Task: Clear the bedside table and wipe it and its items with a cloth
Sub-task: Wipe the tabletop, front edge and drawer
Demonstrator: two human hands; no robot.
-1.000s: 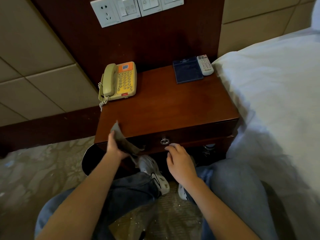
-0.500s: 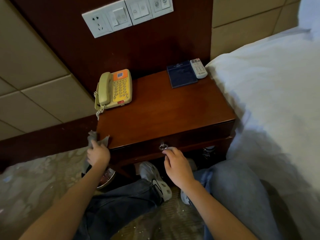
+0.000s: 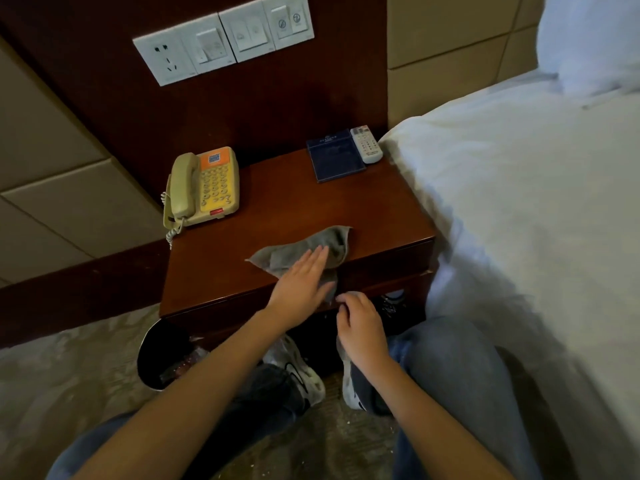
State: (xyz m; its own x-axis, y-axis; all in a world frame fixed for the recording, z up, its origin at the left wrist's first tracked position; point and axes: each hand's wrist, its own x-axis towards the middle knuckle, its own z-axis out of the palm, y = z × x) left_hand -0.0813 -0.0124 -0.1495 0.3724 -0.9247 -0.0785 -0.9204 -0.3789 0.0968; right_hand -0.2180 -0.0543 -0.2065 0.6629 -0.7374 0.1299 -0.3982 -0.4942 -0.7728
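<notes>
The dark wooden bedside table (image 3: 294, 209) carries a beige and yellow telephone (image 3: 207, 187) at its back left. A dark blue folder (image 3: 336, 157) and a white remote (image 3: 366, 144) lie at its back right. A grey cloth (image 3: 298, 252) is spread near the front edge, one corner hanging over it. My left hand (image 3: 299, 289) presses flat on the cloth with straight fingers. Just below the table's front edge, against the drawer front, my right hand (image 3: 362, 327) has its fingers curled. What they hold, if anything, is hidden.
A white bed (image 3: 519, 202) presses against the table's right side. A black waste bin (image 3: 162, 355) stands on the carpet below the table's left corner. Switches and a socket (image 3: 225, 39) are on the wall panel behind. My knees and shoes (image 3: 301, 372) are under the table front.
My left hand carried the cloth from the table's left front corner up onto the top and now lies flat on it. My right hand stayed at the drawer front.
</notes>
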